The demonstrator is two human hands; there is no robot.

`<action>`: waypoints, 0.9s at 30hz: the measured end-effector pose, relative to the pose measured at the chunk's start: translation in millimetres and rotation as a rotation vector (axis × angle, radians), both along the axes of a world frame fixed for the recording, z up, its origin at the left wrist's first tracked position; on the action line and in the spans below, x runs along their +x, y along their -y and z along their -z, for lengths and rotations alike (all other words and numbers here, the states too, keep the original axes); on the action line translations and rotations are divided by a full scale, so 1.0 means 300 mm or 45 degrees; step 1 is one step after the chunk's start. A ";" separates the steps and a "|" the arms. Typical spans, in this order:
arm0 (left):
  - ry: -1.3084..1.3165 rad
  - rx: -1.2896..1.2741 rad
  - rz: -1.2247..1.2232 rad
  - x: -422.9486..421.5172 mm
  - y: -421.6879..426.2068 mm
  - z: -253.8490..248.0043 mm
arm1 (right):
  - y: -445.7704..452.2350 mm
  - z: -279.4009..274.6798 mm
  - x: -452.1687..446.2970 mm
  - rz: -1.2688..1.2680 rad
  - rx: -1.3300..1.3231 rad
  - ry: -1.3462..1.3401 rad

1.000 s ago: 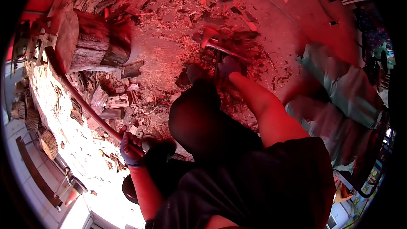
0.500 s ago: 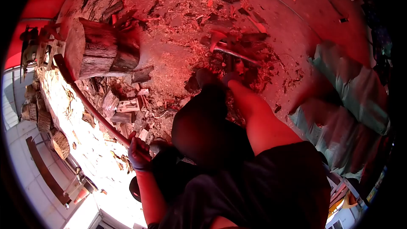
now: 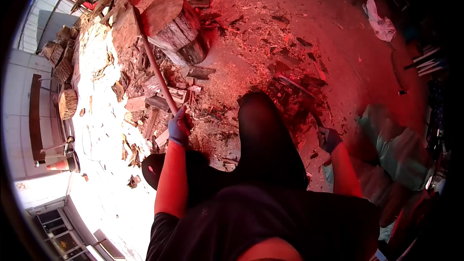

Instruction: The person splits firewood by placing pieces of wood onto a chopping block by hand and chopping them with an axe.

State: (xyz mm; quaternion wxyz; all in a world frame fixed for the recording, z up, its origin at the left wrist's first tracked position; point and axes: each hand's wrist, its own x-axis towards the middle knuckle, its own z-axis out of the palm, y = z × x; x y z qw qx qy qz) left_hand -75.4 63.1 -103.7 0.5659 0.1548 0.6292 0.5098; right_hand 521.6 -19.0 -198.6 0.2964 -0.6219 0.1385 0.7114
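Observation:
My left hand [image 3: 180, 126], in a bluish glove, is closed around the lower part of a long wooden handle [image 3: 157, 70]. The handle slants up and away past a big log round, with a darker section at its far end; I cannot make out what tool it is. At the right, my gloved right hand [image 3: 330, 138] is closed around the near end of an axe [image 3: 298, 86]. Its handle runs away from me over the wood debris, and its head is hard to make out in the red light.
The thick log round [image 3: 171, 26] lies on the chip-strewn floor, with split firewood [image 3: 159, 101] below it. Log pieces [image 3: 67, 104] stand along the left wall. Filled greenish sacks [image 3: 398, 147] are at my right. A white bag [image 3: 379, 21] lies farther back.
My right hand has come into view and taken hold of the axe that lay on the floor. My view has turned, and the long handle in my left hand now stands steeper.

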 end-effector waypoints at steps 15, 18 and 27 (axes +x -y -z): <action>0.379 0.088 -0.064 -0.001 0.029 0.086 | -0.097 -0.877 -0.648 -0.117 1.204 0.519; 0.320 0.150 0.076 -0.031 0.085 0.059 | -0.321 -0.870 -0.811 -0.434 1.420 -0.637; 0.230 0.141 -0.065 -0.153 0.212 0.001 | -0.594 -0.193 -1.316 -1.069 0.762 -0.140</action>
